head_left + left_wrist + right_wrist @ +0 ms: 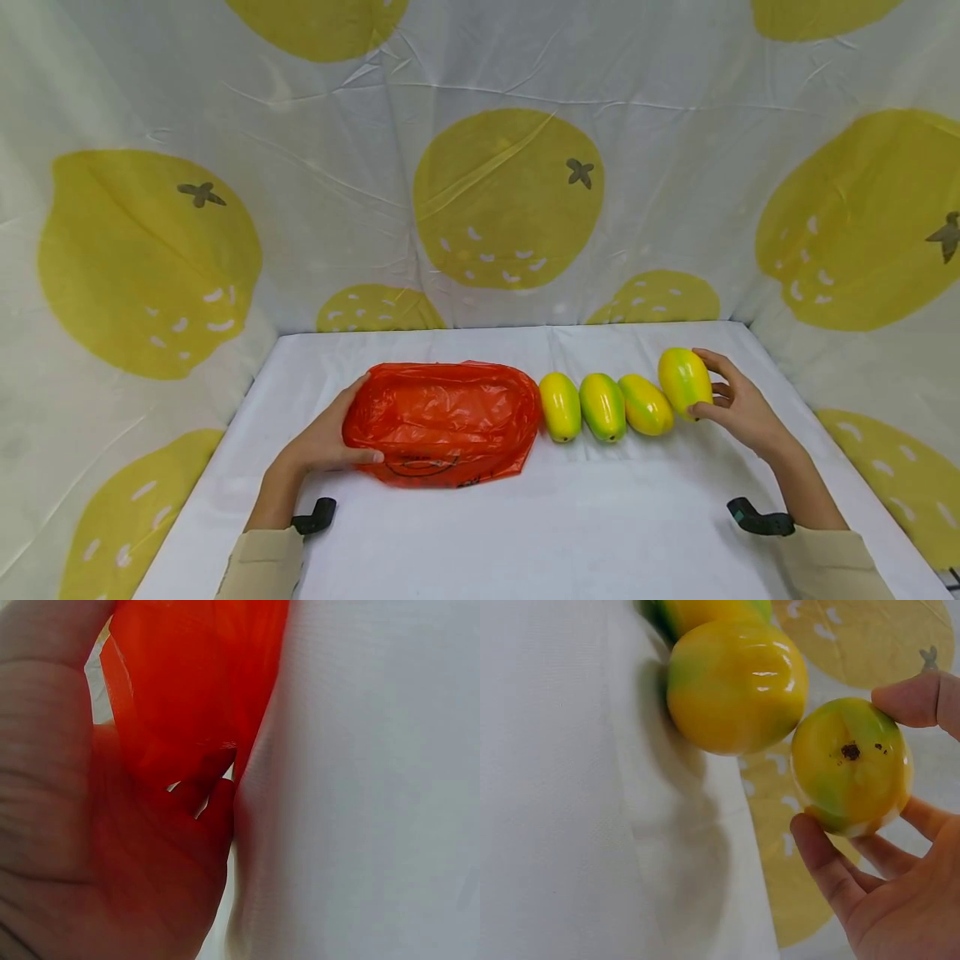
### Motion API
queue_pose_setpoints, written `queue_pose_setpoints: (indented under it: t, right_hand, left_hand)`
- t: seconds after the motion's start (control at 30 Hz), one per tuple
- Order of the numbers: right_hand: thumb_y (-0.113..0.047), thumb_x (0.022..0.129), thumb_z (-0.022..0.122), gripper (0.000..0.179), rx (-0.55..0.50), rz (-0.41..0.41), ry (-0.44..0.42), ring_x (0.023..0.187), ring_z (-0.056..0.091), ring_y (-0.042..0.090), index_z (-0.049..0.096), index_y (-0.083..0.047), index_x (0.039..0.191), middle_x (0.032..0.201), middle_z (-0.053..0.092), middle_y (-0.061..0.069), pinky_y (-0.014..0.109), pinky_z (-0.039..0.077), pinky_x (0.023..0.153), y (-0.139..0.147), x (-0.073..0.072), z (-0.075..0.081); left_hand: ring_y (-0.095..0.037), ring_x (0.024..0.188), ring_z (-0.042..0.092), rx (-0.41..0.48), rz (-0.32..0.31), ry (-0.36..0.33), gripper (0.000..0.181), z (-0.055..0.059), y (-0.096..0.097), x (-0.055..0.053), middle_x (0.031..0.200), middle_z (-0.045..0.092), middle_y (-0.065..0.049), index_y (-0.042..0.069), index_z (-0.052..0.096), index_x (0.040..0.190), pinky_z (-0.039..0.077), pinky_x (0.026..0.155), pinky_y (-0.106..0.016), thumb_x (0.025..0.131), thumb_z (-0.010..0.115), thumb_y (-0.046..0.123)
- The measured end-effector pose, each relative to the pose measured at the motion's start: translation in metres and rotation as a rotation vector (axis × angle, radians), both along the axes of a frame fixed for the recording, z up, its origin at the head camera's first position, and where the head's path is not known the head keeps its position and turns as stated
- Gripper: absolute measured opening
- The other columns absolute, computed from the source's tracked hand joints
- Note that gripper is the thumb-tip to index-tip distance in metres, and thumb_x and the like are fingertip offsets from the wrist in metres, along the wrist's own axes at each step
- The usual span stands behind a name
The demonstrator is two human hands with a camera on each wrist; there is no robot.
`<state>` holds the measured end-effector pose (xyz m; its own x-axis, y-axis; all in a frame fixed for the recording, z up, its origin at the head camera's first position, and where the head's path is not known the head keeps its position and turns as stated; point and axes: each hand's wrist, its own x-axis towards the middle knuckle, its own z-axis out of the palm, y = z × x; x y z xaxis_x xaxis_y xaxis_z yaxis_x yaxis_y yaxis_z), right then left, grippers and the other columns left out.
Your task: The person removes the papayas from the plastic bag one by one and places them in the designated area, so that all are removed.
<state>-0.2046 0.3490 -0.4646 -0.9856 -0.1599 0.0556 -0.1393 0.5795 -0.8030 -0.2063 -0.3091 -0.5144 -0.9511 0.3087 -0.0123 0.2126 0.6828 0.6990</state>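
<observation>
My left hand is at the left end of a red plastic bag, its thumb on the near side and fingers round the far side. The bag lies spread with its wide mouth facing up. In the left wrist view, red film hangs between thumb and fingers. My right hand holds a glossy yellow-green mango between thumb and fingertips. The right wrist view shows this mango raised off the table, its dark-spotted end towards the camera.
Three more mangoes, a left one, a middle one and a right one, lie in a row between the bag and my right hand. The white table is enclosed by lemon-patterned cloth at the back and sides.
</observation>
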Motion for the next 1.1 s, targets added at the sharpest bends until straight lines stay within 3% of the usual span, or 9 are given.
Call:
queue_pose_setpoints:
  t: [0.43, 0.7, 0.97, 1.1]
  right_hand:
    - [-0.015, 0.094, 0.071, 0.089, 0.049, -0.027, -0.072, 0.121, 0.054, 0.041, 0.018, -0.015, 0.165, 0.163, 0.026, 0.026, 0.016, 0.051, 0.081, 0.006, -0.008, -0.017]
    - [-0.021, 0.092, 0.071, 0.089, 0.105, -0.026, -0.089, 0.119, 0.055, 0.042, 0.019, -0.015, 0.165, 0.163, 0.028, 0.026, 0.031, 0.051, 0.086, 0.006, -0.009, -0.023]
    - [-0.023, 0.092, 0.071, 0.088, 0.133, 0.001, -0.070, 0.116, 0.057, 0.042, 0.022, -0.014, 0.164, 0.161, 0.031, 0.027, 0.036, 0.052, 0.087, 0.008, -0.006, -0.027]
    - [-0.025, 0.092, 0.073, 0.089, 0.154, 0.004, -0.066, 0.118, 0.057, 0.046, 0.022, -0.013, 0.164, 0.160, 0.031, 0.028, 0.049, 0.055, 0.092, 0.007, -0.005, -0.028]
  left_hand:
    - [-0.042, 0.148, 0.034, -0.003, 0.004, -0.014, 0.134, 0.000, 0.000, 0.000, 0.167, 0.028, -0.012, 0.027, 0.010, 0.166, 0.052, 0.104, -0.063, 0.065, 0.092, 0.054]
    - [-0.042, 0.149, 0.033, -0.007, 0.004, -0.010, 0.133, 0.001, 0.001, 0.000, 0.167, 0.027, -0.012, 0.028, 0.010, 0.166, 0.051, 0.104, -0.064, 0.065, 0.092, 0.054]
    - [-0.042, 0.148, 0.034, -0.005, 0.003, -0.003, 0.133, 0.001, 0.001, 0.000, 0.167, 0.028, -0.013, 0.026, 0.010, 0.166, 0.051, 0.104, -0.064, 0.065, 0.092, 0.054]
    - [-0.042, 0.148, 0.034, -0.002, 0.003, 0.002, 0.133, 0.000, 0.000, 0.000, 0.167, 0.028, -0.013, 0.025, 0.010, 0.167, 0.049, 0.105, -0.065, 0.065, 0.092, 0.054]
